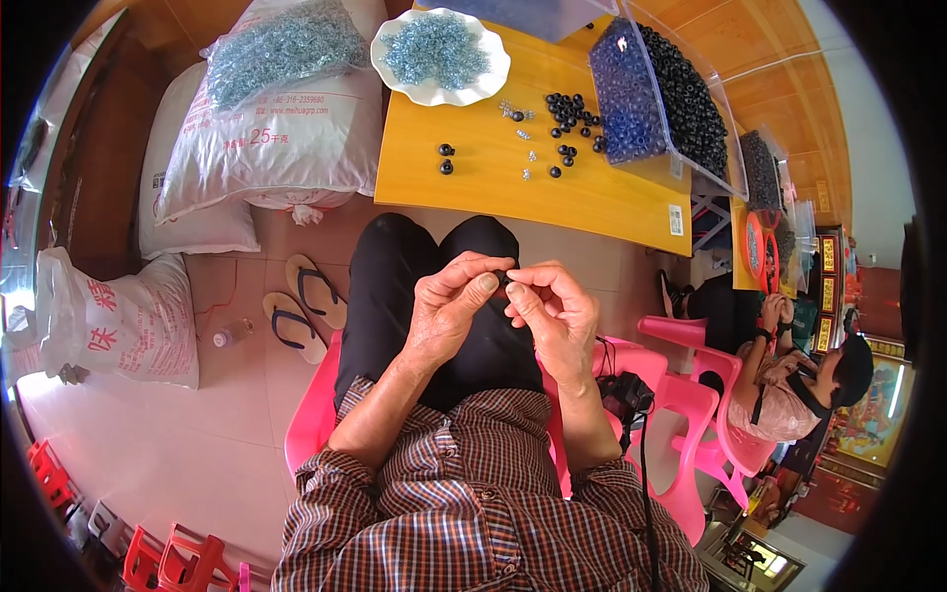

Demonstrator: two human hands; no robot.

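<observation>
Black bead, partly hidden, is positioned over the black trousers, between the two hands. The left hand pinches it with thumb and index finger nearly together; the right hand grips the opposite side in the same manner. On the counter ahead, loose black beads lie just beside a transparent bin, with a white scalloped dish farther left.
</observation>
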